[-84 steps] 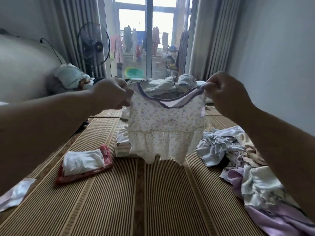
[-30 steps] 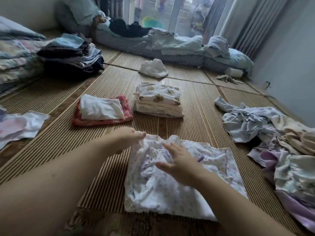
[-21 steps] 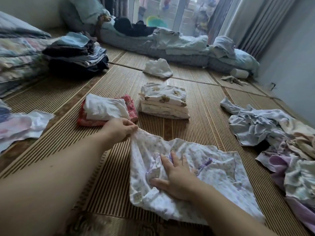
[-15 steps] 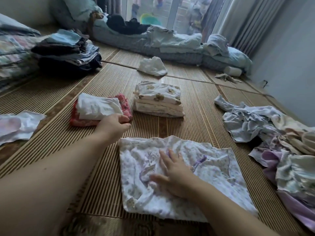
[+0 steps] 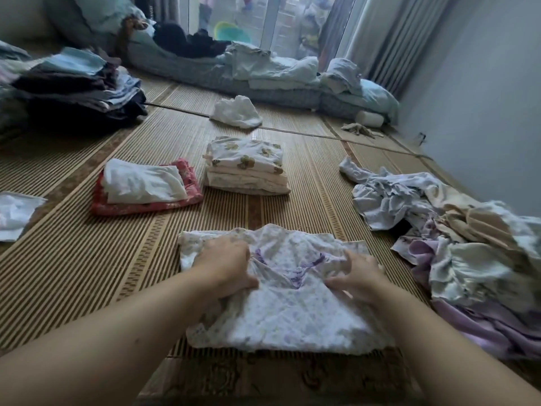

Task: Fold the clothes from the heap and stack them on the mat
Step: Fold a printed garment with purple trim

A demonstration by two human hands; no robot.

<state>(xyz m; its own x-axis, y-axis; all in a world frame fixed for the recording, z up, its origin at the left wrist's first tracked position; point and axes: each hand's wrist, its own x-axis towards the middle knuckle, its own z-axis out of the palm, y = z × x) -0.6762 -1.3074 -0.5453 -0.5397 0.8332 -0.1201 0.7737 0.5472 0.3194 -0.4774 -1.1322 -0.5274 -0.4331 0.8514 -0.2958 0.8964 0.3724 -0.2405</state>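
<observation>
A small white floral top with purple trim (image 5: 287,306) lies flat on the woven mat (image 5: 87,273) just in front of me. My left hand (image 5: 225,266) grips its left shoulder part, fingers curled into the cloth. My right hand (image 5: 358,273) pinches the right shoulder part. The heap of unfolded clothes (image 5: 456,238) lies at the right. Two folded stacks stand beyond the top: a cream stack with brown flowers (image 5: 248,165) and a red-and-white stack (image 5: 143,186).
A tall pile of dark folded clothes (image 5: 76,86) sits at the far left. A loose white garment (image 5: 235,111) lies farther back, and a white piece (image 5: 14,212) at the left edge. Rolled bedding (image 5: 263,74) lines the far side by the window; a wall runs along the right.
The top went from held up in the air to spread flat on the mat. My left hand came back from its far left corner, and both hands now grasp the shoulder parts.
</observation>
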